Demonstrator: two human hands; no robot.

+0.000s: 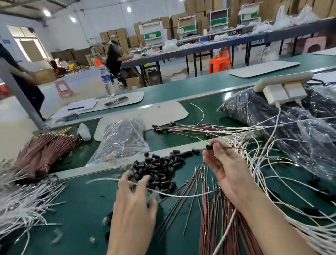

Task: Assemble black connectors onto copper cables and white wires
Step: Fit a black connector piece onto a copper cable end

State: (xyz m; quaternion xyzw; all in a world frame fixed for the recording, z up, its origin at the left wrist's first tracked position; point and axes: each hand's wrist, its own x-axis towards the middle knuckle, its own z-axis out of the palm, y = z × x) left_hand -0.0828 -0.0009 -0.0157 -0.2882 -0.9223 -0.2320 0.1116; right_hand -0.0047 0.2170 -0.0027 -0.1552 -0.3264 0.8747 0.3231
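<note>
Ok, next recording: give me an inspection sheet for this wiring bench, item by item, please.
Surface: green bench mat, crowded with parts.
Job's things: connector pile at centre; copper cables loose by the right forearm; copper bundle far left; white wires heaped left.
Clutter: clear bag, dark bag, power strip with two chargers.
Grip: right hand pinches one connector on a thin cable; left hand at the pile, a white wire across its fingers, grip blurred.
Cables: finished leads tangle rightwards; charger leads hang over the dark bag.
Surroundings: water bottle, phone, seated worker, stacked boxes.
</note>
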